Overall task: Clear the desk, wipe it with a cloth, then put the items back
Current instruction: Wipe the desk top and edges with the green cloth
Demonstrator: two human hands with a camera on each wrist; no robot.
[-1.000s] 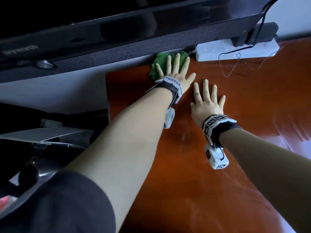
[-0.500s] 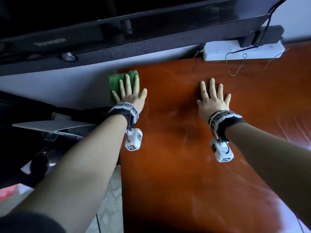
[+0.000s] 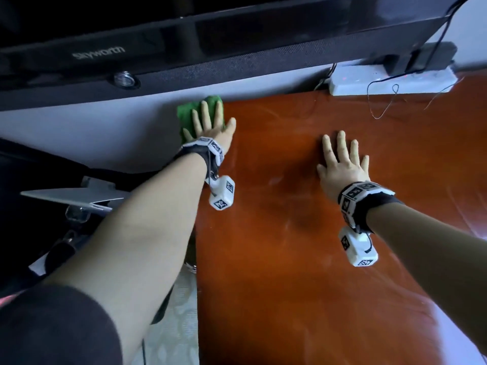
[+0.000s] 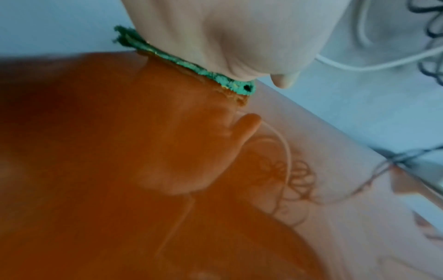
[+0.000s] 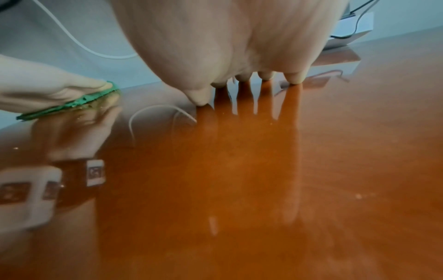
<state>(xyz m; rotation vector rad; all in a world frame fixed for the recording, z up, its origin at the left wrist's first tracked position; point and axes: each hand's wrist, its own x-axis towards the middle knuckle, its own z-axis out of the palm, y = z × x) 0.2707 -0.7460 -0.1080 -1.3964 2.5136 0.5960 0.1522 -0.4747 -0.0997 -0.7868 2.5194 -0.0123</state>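
Fingers (image 3: pixel 203 114) straight, left hand (image 3: pixel 210 130) flattens cloth (image 3: pixel 185 114).

The head view looks forward and steeply down from above the near edge of the desk (image 3: pixel 303 259), taking in both forearms, the far edge and the far left corner. The left wrist view sits very near the glossy top, under the left hand (image 4: pixel 227 37), facing the far edge and the wall. The right wrist view, equally low, looks along the right hand (image 5: pixel 227 41) toward the far edge. All three share the green cloth (image 3: pixel 188 117) at the far left corner.
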